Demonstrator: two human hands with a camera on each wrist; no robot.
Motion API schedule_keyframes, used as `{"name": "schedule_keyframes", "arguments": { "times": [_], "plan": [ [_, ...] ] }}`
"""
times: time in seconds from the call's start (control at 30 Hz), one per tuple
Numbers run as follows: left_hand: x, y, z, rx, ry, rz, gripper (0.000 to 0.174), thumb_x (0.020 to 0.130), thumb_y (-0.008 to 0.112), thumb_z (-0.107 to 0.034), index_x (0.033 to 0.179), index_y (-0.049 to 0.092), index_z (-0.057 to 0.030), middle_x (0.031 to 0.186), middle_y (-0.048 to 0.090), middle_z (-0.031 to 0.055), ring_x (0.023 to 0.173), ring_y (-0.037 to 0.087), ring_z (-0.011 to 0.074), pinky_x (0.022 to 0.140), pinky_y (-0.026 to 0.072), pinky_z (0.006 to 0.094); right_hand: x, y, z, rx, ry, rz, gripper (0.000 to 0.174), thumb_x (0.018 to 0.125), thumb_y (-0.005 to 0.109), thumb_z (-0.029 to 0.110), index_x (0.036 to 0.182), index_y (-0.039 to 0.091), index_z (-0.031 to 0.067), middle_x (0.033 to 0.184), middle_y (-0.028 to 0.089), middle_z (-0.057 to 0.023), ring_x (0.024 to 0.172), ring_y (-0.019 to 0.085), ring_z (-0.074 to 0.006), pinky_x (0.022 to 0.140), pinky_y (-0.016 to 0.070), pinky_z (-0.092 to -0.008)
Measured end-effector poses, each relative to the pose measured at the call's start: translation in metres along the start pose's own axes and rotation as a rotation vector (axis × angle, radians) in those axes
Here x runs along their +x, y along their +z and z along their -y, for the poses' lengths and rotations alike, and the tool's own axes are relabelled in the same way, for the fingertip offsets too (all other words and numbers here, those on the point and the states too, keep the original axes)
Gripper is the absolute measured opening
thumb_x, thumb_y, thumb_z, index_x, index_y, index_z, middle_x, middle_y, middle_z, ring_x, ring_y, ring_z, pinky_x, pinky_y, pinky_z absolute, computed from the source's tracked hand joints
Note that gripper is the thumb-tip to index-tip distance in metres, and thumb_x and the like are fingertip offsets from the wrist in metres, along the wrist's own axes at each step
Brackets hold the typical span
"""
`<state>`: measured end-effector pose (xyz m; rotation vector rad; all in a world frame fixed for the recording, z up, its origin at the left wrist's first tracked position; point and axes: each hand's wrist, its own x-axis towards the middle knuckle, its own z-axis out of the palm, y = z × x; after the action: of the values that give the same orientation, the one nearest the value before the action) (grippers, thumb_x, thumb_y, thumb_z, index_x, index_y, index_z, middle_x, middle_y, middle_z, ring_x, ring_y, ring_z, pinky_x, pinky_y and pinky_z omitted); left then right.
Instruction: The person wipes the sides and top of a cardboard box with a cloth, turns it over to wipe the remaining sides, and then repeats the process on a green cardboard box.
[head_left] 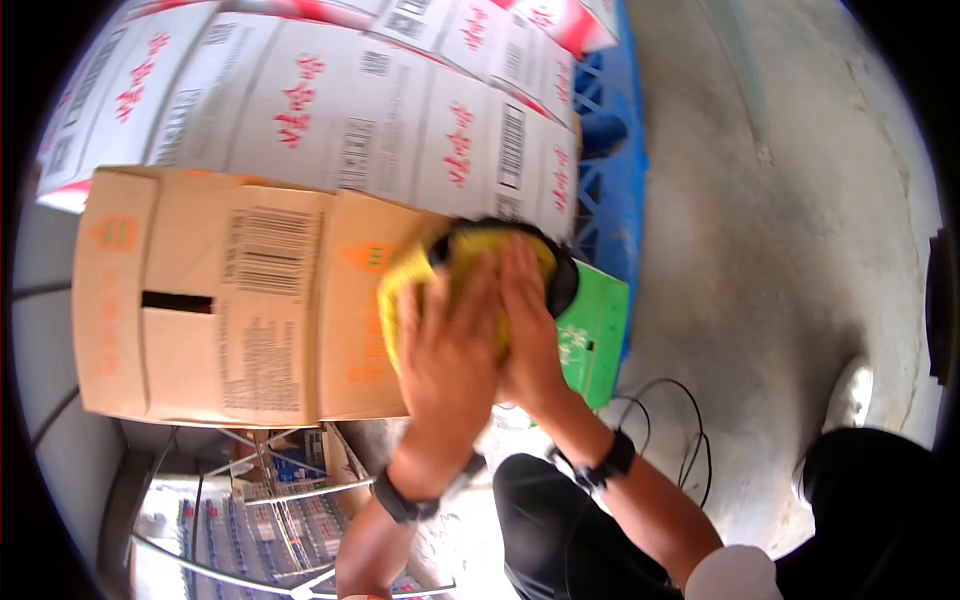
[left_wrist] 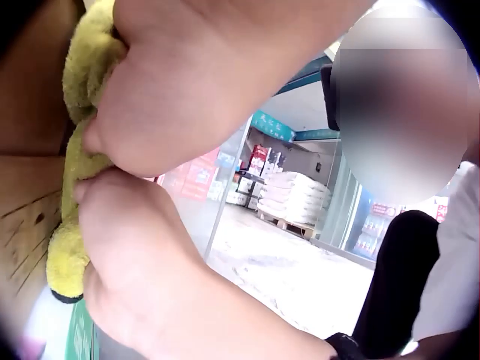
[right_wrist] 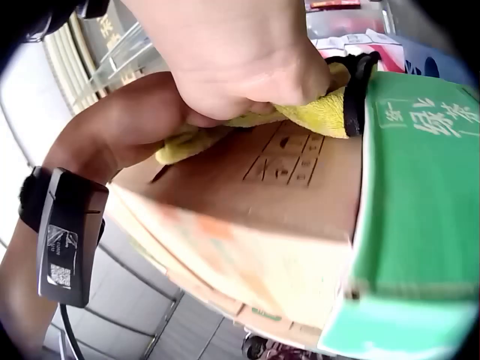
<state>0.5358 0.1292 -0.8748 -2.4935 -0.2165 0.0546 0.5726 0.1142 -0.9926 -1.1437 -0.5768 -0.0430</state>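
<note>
A yellow cloth with black edging (head_left: 400,285) lies bunched over the right end of a brown cardboard box (head_left: 270,300) in the head view. On it rest both hands side by side, fingers extended: my left hand (head_left: 447,355) nearer the box's middle, my right hand (head_left: 528,335) beside it. The left wrist view has the left hand (left_wrist: 176,97) above the right hand (left_wrist: 135,247), both against the cloth (left_wrist: 67,255). In the right wrist view the right hand (right_wrist: 247,67) presses the cloth (right_wrist: 322,112) on the box top; the fingertips are hidden.
A green box (head_left: 600,330) adjoins the brown one. Behind stand white cartons with red lettering (head_left: 390,130) on a blue pallet (head_left: 610,200). Black cable (head_left: 705,440) lies on the concrete floor (head_left: 740,260). A wire rack (head_left: 290,495) stands at lower left.
</note>
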Motion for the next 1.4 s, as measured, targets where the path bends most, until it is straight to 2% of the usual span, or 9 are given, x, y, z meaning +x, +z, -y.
{"name": "schedule_keyframes", "arguments": {
  "times": [0.17, 0.43, 0.7, 0.8, 0.87, 0.97, 1.07, 1.13, 1.4],
  "plan": [
    [-0.096, -0.017, -0.009, -0.064, -0.044, 0.207, 0.055, 0.077, 0.054, -0.005, 0.132, 0.062, -0.0096, 0.152, 0.046, -0.0004, 0.144, 0.035, 0.0272, 0.112, 0.0249, 0.0563, -0.084, -0.005, 0.054, -0.001, 0.227, 0.250, 0.075, 0.076, 0.049, -0.011, 0.147, 0.024, -0.0149, 0.154, 0.018, -0.0387, 0.143, 0.018, -0.0566, 0.119, 0.0195, -0.0545],
    [-0.026, -0.001, 0.001, -0.007, 0.025, -0.020, 0.049, 0.083, 0.057, -0.018, 0.131, 0.061, -0.0087, 0.149, 0.046, -0.0011, 0.148, 0.027, 0.0254, 0.119, 0.0202, 0.0483, -0.016, -0.019, 0.020, -0.125, 0.097, 0.184, 0.061, 0.084, 0.052, -0.005, 0.143, 0.035, -0.0130, 0.151, 0.032, -0.0338, 0.139, 0.037, -0.0448, 0.114, 0.0344, -0.0453],
    [-0.127, -0.060, 0.006, -0.578, 0.044, 0.078, 0.046, 0.072, 0.060, -0.007, 0.117, 0.066, -0.0083, 0.115, 0.068, 0.0036, 0.121, 0.059, 0.0255, 0.108, 0.0410, 0.0424, 0.042, -0.079, 0.143, -0.741, -0.006, 1.646, 0.023, 0.076, 0.061, 0.005, 0.097, 0.068, 0.0020, 0.086, 0.068, -0.0219, 0.086, 0.068, -0.0384, 0.075, 0.0543, -0.0473],
    [-0.152, -0.062, 0.031, -0.930, -0.142, 0.334, 0.052, 0.072, 0.058, -0.002, 0.121, 0.066, -0.0174, 0.099, 0.071, 0.0128, 0.094, 0.067, 0.0345, 0.080, 0.0547, 0.0426, 0.044, -0.053, 0.152, -0.569, -0.154, 1.729, 0.020, 0.076, 0.057, 0.002, 0.093, 0.069, 0.0019, 0.083, 0.068, -0.0213, 0.081, 0.068, -0.0379, 0.068, 0.0539, -0.0475],
    [-0.156, -0.063, 0.051, -0.981, -0.292, 0.394, 0.053, 0.073, 0.056, -0.001, 0.121, 0.065, -0.0201, 0.091, 0.070, 0.0172, 0.087, 0.067, 0.0381, 0.075, 0.0542, 0.0463, 0.051, -0.033, 0.176, -0.705, -0.259, 1.725, 0.021, 0.076, 0.057, 0.001, 0.094, 0.068, -0.0004, 0.083, 0.068, -0.0215, 0.081, 0.068, -0.0377, 0.068, 0.0539, -0.0465],
    [-0.175, -0.124, 0.072, -0.939, -0.411, -0.133, 0.056, 0.073, 0.056, -0.001, 0.127, 0.063, -0.0144, 0.091, 0.071, 0.0156, 0.082, 0.068, 0.0385, 0.073, 0.0544, 0.0499, 0.076, -0.011, 0.257, -0.837, -0.436, 1.527, 0.018, 0.076, 0.058, 0.000, 0.093, 0.064, -0.0029, 0.090, 0.068, -0.0203, 0.079, 0.068, -0.0367, 0.066, 0.0541, -0.0444],
    [-0.180, -0.198, 0.089, -0.353, -0.494, -0.876, 0.056, 0.066, 0.056, 0.007, 0.120, 0.065, -0.0005, 0.114, 0.067, 0.0208, 0.099, 0.067, 0.0413, 0.086, 0.0547, 0.0436, 0.074, 0.004, 0.350, -0.664, -0.918, 0.802, 0.032, 0.082, 0.057, 0.000, 0.113, 0.064, -0.0044, 0.119, 0.065, -0.0203, 0.109, 0.064, -0.0339, 0.093, 0.0508, -0.0421],
    [-0.180, -0.191, 0.096, -0.087, -0.571, -0.943, 0.043, 0.089, 0.050, -0.012, 0.129, 0.065, -0.0123, 0.130, 0.064, 0.0121, 0.126, 0.057, 0.0296, 0.108, 0.0381, 0.0526, 0.064, 0.013, 0.387, -0.742, -1.058, 0.589, 0.037, 0.086, 0.051, -0.004, 0.122, 0.061, -0.0087, 0.134, 0.057, -0.0245, 0.127, 0.054, -0.0410, 0.106, 0.0420, -0.0494],
    [-0.115, -0.073, 0.116, -0.713, -0.309, -1.074, 0.078, 0.073, 0.060, -0.002, 0.148, 0.045, -0.0150, 0.141, 0.048, 0.0183, 0.117, 0.057, 0.0347, 0.090, 0.0518, 0.0390, 0.071, 0.046, 0.255, -0.580, -0.939, 0.542, 0.059, 0.082, 0.046, -0.005, 0.140, 0.039, -0.0121, 0.141, 0.040, -0.0348, 0.135, 0.036, -0.0520, 0.114, 0.0266, -0.0600]
  ]
}}
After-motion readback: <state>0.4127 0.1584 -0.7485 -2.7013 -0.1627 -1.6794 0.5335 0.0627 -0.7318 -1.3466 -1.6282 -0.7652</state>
